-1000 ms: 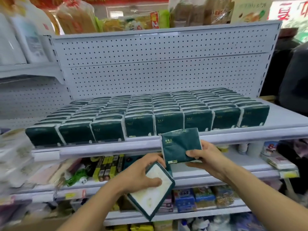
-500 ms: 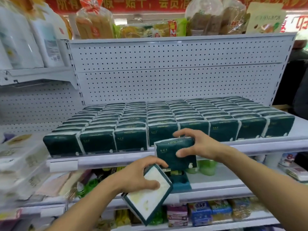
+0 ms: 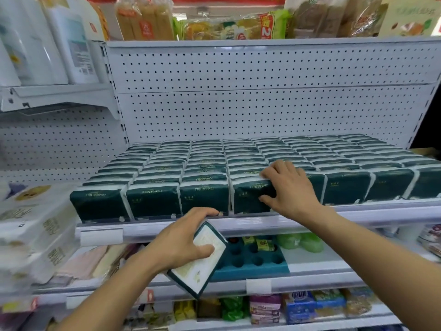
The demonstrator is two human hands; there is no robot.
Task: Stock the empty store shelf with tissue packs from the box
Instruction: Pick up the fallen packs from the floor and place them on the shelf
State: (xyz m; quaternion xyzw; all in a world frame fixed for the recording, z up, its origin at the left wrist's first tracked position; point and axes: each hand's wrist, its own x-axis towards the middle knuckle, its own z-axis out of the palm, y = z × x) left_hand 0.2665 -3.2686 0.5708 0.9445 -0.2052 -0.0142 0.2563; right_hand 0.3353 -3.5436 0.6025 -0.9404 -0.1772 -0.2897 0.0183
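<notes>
The right hand is resting on a dark green tissue pack standing at the front edge of the white store shelf, with its fingers curling over the pack's top edge and its thumb pressing against the front face, so its grip is closing around that pack. This pack is sitting in the front row, touching the neighbouring packs on both sides, in the fourth column from the left. Behind and beside it, rows of identical tissue packs are filling the shelf back to the perforated back panel. The left hand is hovering lower, in front of the shelf's front rail, and is holding a second tissue pack tilted with its pale face turned up; the fingers are wrapping over the pack's upper edge and the thumb is lying across that pale face, so this grip is closing on it too. Just right of that pack, on the shelf below, a teal tray with round holes is lying, with green bundles behind it. Bagged bread loaves are standing on the top shelf, and white packages are stacking up at the left.
</notes>
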